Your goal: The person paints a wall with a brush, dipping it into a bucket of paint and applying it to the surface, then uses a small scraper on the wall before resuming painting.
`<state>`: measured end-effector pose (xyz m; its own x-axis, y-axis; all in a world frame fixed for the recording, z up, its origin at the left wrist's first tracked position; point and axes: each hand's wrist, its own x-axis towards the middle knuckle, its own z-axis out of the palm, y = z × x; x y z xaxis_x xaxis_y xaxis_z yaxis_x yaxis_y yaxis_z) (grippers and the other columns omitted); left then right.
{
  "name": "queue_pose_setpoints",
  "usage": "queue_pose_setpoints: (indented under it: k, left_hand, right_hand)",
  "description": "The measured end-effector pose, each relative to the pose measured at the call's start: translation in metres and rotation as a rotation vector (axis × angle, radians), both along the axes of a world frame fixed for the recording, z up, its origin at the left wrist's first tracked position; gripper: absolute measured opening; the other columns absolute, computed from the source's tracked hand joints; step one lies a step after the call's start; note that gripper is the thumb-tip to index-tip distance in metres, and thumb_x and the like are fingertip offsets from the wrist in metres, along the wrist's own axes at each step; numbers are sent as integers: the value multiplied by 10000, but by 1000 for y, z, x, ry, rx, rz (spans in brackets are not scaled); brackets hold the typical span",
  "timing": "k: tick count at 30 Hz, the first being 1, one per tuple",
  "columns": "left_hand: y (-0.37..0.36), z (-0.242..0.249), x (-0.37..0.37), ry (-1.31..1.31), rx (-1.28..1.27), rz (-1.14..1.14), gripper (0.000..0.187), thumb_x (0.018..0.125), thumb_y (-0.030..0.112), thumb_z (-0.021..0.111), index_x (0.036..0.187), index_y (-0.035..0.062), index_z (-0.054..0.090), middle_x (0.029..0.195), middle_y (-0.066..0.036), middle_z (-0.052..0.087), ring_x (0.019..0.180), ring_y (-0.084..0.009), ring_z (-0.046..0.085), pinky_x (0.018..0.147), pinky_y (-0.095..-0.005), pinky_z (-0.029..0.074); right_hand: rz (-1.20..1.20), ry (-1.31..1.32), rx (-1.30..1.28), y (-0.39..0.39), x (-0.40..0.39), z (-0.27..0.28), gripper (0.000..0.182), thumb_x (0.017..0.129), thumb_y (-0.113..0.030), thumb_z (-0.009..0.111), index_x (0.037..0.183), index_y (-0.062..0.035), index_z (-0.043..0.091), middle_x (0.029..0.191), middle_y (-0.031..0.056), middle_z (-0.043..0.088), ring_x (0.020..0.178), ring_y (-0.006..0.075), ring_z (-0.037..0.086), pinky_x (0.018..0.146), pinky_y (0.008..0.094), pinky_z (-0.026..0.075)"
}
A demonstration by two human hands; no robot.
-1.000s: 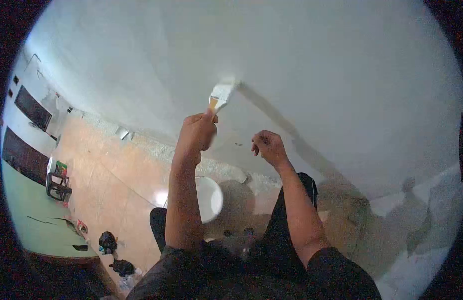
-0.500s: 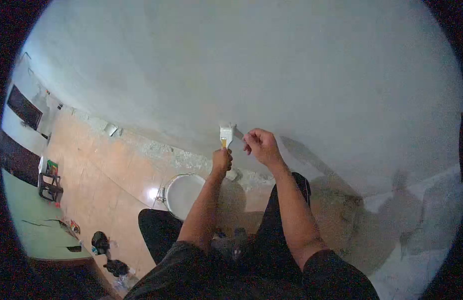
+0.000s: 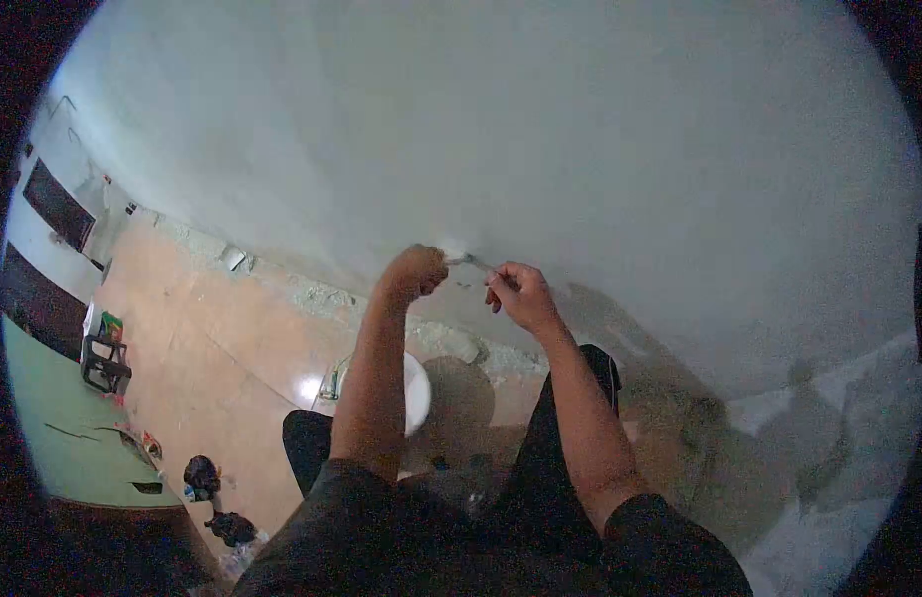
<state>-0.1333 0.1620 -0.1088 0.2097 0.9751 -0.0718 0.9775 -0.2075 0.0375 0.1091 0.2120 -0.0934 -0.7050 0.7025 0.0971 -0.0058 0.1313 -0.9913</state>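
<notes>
My left hand point(image 3: 416, 272) is closed on a putty knife point(image 3: 455, 257), whose handle is hidden in the fist and whose blade end carries white paste. Opposite it, my right hand point(image 3: 521, 296) pinches a slim grey scraper point(image 3: 478, 263) between thumb and fingers. The scraper's tip meets the white-coated blade in this view. Both tools are in front of the grey plastered wall point(image 3: 580, 129). Below my left forearm, partly covered by it, stands a round white bucket point(image 3: 417, 393).
Crumbled plaster debris point(image 3: 321, 296) lines the foot of the wall. On the tiled floor point(image 3: 222, 368), a dark stool point(image 3: 104, 363) stands at the left and black bags point(image 3: 201, 478) lie lower down. My knees are bent on either side of the bucket area.
My left hand has risen and turned over, taking the putty knife from upright to sideways. The right hand stays nearly in place with the scraper. The view has shifted slightly.
</notes>
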Motion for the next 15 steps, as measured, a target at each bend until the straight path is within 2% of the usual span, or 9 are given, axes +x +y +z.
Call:
queue_pose_setpoints:
  k: [1, 3, 4, 6, 7, 10, 11, 14, 15]
  left_hand:
    - [-8, 34, 14, 2, 7, 1, 220, 824, 228, 551, 760, 31, 624, 638, -107, 611, 541, -252, 589, 494, -385, 462]
    - [-31, 115, 53, -705, -193, 675, 258, 857, 267, 566, 748, 38, 613, 576, -39, 537, 477, -139, 507, 429, -319, 398]
    - [-39, 124, 54, -696, -193, 679, 258, 857, 267, 566, 748, 38, 613, 576, -39, 537, 477, -139, 507, 429, -319, 398]
    - [-54, 128, 54, -1171, -71, 839, 264, 873, 287, 569, 740, 59, 583, 551, 30, 443, 433, -65, 381, 381, -259, 307]
    - [-63, 123, 52, -1530, -35, 809, 298, 921, 326, 494, 786, 67, 555, 577, 43, 425, 427, -46, 303, 363, -208, 221]
    - [-83, 111, 55, -1603, 35, 811, 309, 922, 343, 496, 791, 67, 547, 590, 40, 425, 439, -37, 318, 366, -204, 211]
    - [-86, 93, 52, -1732, 65, 753, 330, 925, 371, 491, 797, 73, 546, 591, 48, 412, 438, -33, 316, 371, -206, 211]
    - [-70, 44, 62, -1864, 205, 654, 349, 929, 397, 479, 817, 74, 551, 598, 49, 418, 425, -37, 308, 377, -208, 223]
    - [-62, 26, 60, -1878, 143, 709, 370, 930, 422, 467, 829, 77, 554, 582, 52, 417, 415, -46, 312, 382, -210, 233]
  right_hand:
    - [-22, -25, -1, -2, 1, 1, 174, 894, -126, 544, 805, 21, 571, 648, 74, 598, 556, 129, 574, 515, 279, 484]
    - [-42, -43, -3, -2, 1, 4, 175, 894, -127, 546, 806, 22, 570, 648, 73, 595, 552, 131, 572, 512, 276, 482]
    - [-29, -36, -1, -1, 1, 4, 177, 895, -128, 546, 806, 23, 570, 649, 73, 594, 551, 129, 571, 512, 276, 481]
    - [-15, -24, -12, 0, 0, 0, 179, 896, -130, 545, 806, 23, 569, 649, 72, 592, 550, 128, 569, 513, 276, 481]
    - [-23, -28, -25, 1, -1, -1, 177, 898, -127, 541, 807, 23, 569, 652, 71, 594, 549, 128, 569, 515, 274, 480]
    - [-22, -29, -27, 2, -1, -5, 193, 896, -159, 542, 795, 1, 578, 641, 57, 601, 539, 113, 566, 511, 268, 474]
    - [-9, -22, -16, 3, -1, -7, 211, 894, -194, 546, 781, -21, 587, 626, 43, 608, 529, 100, 565, 506, 265, 469]
    - [-28, -56, -4, 3, 3, -7, 214, 890, -200, 550, 778, -20, 583, 628, 41, 608, 534, 95, 563, 515, 268, 472]
    - [-41, -98, -34, 4, 4, -8, 208, 877, -201, 568, 771, -23, 584, 632, 36, 610, 543, 93, 566, 521, 273, 473]
